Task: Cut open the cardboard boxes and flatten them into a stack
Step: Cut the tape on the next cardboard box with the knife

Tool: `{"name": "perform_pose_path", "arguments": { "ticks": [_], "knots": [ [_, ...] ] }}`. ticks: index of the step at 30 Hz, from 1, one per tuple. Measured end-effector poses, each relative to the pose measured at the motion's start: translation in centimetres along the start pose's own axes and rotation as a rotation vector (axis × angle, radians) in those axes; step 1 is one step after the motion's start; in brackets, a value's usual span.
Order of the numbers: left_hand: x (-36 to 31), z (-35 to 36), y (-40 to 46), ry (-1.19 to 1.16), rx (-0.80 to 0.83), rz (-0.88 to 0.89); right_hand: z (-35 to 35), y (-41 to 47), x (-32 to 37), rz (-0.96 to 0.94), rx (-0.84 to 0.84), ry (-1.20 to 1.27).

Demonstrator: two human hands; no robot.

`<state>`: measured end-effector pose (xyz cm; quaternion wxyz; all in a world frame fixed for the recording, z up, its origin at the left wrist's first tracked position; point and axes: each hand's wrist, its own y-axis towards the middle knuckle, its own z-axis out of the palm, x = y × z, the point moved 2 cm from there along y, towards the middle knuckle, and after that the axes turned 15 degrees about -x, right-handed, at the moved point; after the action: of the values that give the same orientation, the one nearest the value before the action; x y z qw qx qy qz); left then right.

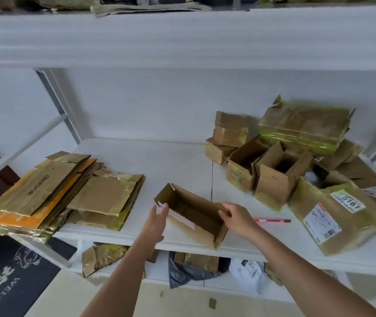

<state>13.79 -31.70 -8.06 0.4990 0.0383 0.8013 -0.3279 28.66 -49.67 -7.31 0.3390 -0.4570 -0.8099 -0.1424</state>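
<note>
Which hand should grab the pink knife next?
Probably the right hand: the pink knife lies just beside it on the shelf. The left hand is across the open box.

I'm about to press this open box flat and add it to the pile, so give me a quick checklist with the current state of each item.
1. Open box empty: ok, only bare cardboard shows inside.
2. Right hand grip on the box's right end: ok.
3. Left hand grip: not ok, fingers straight against the left end.
4. Pink cutter away from both hands: ok, lying on the shelf.
5. Cutter blade retracted: cannot tell.
6. Flattened stack ready at left: ok.
</note>
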Motion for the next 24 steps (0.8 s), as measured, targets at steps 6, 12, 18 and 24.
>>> {"name": "perform_pose_path", "arguments": {
  "ticks": [6, 12, 18, 24],
  "knots": [
    [1.5, 0.4, 0.4, -0.011, 0.038, -0.046, 0.3, 0.4, 0.0, 0.018, 0.122, 0.109],
    [1.5, 1.1, 1.2, -0.015, 0.049, -0.019, 1.3, 0.4, 2.5, -0.287, 0.033, -0.041],
    [1.8, 2.8, 0.9, -0.12, -0.012, -0.073, 2.5, 1.2, 0.8, -0.309, 0.067, -0.176],
    [2.3, 3.5, 0.9, -0.362, -0.093, -0.251, -0.7, 0.9, -0.8, 0.139, 0.137, 0.397]
  ]
}}
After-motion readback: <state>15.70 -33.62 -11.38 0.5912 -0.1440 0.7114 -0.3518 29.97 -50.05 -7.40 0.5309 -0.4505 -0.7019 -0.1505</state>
